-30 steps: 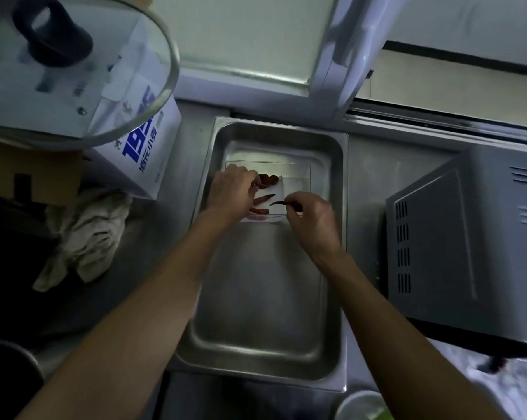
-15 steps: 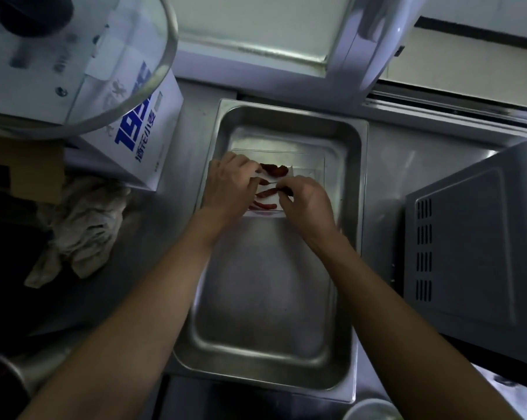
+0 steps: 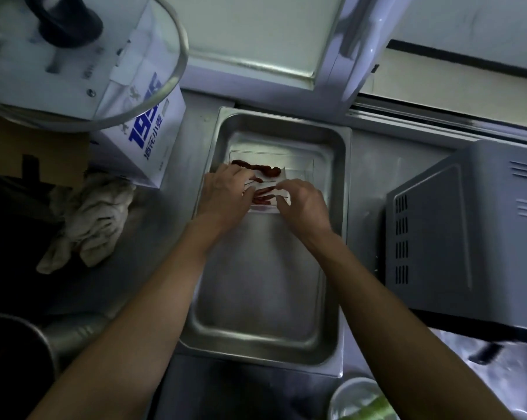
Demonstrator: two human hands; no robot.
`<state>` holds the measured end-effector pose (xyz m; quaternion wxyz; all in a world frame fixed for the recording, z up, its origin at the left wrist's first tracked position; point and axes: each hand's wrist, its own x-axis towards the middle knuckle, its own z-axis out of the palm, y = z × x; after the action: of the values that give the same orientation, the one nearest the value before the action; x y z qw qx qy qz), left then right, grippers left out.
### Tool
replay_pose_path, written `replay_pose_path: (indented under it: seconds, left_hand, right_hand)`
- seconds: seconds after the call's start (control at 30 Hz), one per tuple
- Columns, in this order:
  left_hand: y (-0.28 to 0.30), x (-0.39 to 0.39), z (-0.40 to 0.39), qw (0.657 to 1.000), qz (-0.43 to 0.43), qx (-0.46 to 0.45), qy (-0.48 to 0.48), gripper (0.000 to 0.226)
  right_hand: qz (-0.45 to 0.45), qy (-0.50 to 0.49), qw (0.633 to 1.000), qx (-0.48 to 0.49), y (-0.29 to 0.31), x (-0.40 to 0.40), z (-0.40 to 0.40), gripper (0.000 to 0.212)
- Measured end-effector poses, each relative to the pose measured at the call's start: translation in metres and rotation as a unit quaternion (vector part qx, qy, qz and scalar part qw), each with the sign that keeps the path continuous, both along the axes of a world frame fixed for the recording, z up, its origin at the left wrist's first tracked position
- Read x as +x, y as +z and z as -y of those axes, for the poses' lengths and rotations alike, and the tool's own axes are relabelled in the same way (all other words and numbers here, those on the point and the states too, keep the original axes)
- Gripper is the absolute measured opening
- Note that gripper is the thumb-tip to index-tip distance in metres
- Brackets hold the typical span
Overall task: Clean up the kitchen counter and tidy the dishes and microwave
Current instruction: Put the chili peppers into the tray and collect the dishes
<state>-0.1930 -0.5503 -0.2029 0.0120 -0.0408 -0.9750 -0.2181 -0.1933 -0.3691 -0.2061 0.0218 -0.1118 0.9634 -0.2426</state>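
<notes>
Reaching over a stainless-steel counter (image 3: 195,116), a person works with both bare hands inside a deep metal tray (image 3: 265,298) that fills the middle of the head view. A grey microwave (image 3: 468,237) stands at three o'clock of the tray, its vented side panel turned toward it. At eleven o'clock a round glass lid (image 3: 83,59) with a dark knob looms close to the camera, partly covering a white carton (image 3: 147,140) printed in blue. A crumpled pale cloth (image 3: 89,219) lies on the counter at nine o'clock, just below the carton. A dark pot rim (image 3: 19,353) shows at eight o'clock, and a small bowl (image 3: 362,401) with something green sits at five o'clock at the frame's edge. In the tray's twelve o'clock end lies a shallow clear container (image 3: 301,168) holding red dried chilies (image 3: 256,168) on white paper (image 3: 281,174). The left hand (image 3: 225,195) rests at the container's nine o'clock side, fingers curled down over the chilies; whether it grips one cannot be told. The right hand (image 3: 304,201) sits at four o'clock of the container, thumb and forefinger drawn together on the white paper's edge beside the chilies, the other fingers curled.
</notes>
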Motion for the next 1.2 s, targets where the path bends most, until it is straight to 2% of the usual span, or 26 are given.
replay_pose_path:
  seconds: [0.2, 0.37, 0.6, 0.77, 1.07, 1.2]
  left_hand:
    - [0.028, 0.047, -0.022, 1.0, 0.013, -0.007, -0.021, 0.031]
    - [0.047, 0.096, -0.038, 0.999, -0.008, -0.029, -0.026, 0.03]
    - [0.06, 0.174, -0.073, 0.998, -0.001, -0.048, -0.042, 0.036]
    - [0.065, 0.23, -0.114, 0.994, -0.006, -0.078, -0.081, 0.036]
    - [0.075, 0.325, -0.225, 0.983, -0.038, -0.052, -0.173, 0.031]
    - [0.075, 0.354, -0.273, 0.975, -0.054, -0.043, -0.211, 0.028]
  right_hand:
    - [0.014, -0.026, 1.0, -0.011, 0.032, 0.055, -0.023, 0.028]
    - [-0.005, -0.018, 1.0, -0.002, 0.051, 0.112, -0.041, 0.03]
    - [-0.008, -0.024, 0.999, -0.029, 0.059, 0.192, -0.077, 0.032]
    - [-0.014, -0.042, 0.999, -0.028, 0.052, 0.262, -0.132, 0.03]
    - [-0.009, -0.146, 0.988, -0.046, 0.065, 0.376, -0.236, 0.025]
    - [0.007, -0.199, 0.979, -0.042, 0.07, 0.422, -0.282, 0.033]
